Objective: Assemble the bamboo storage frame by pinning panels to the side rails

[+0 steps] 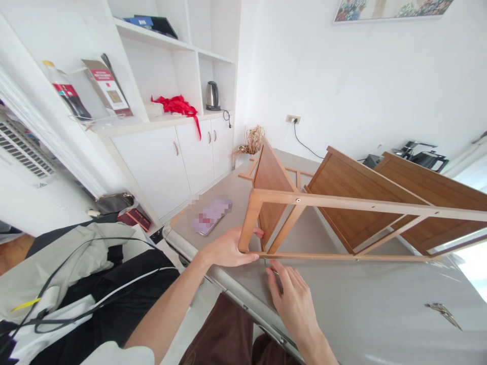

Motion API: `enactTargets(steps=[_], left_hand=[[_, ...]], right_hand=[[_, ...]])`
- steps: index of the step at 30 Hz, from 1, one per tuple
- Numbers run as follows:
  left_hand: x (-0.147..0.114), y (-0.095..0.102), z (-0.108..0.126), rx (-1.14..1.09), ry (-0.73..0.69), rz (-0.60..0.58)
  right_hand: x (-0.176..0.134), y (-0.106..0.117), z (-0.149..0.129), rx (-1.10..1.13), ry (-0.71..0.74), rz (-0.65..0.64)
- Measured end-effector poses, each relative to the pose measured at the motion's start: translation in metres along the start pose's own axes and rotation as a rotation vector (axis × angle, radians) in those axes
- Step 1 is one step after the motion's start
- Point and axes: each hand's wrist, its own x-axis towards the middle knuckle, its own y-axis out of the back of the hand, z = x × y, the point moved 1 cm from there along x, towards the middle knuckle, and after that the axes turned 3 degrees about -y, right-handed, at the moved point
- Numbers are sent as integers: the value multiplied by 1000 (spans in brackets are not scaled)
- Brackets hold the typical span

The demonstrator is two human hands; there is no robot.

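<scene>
A wooden shelf rack (365,203) with several brown panels lies on its side on the grey table (380,294). My left hand (228,248) is wrapped round the rack's near left corner, thumb along the bottom rail and fingertips showing behind the upright. Just below that rail, my right hand (291,286) has its thumb and forefinger brought close together by a joint. Whatever lies between those fingertips is too small to make out. Slim metal pieces, seemingly screws (444,313), lie on the table at right.
A phone (213,215), partly blurred out, lies left of the rack. Behind the rack stand a black kettle (428,159) and dried plants (253,139). White cabinets (152,157) line the left wall. Clothes and cables (95,268) are heaped at lower left.
</scene>
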Motion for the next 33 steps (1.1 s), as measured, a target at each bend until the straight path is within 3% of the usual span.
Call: enactTargets(steps=[6,11,17,27,30,33], left_hand=[[3,3,6,3,-5,8],[4,3,9,-30,9,-7],[5,6,19,-11,0,38],[3,5,25,-10,-9,19],[2,3,22,-21,-18,21],[2,1,19,-31,-31,29]], right_hand=[[-3,-3,-2,59,-65,33],[-5,-4,-9,202,-116,-21],[0,-4,-20,381,-315,31],[-4,-9,-4,212,-146,73],[-2,-9,-7,202,-186,98],[0,-7,-12,217,-337,113]])
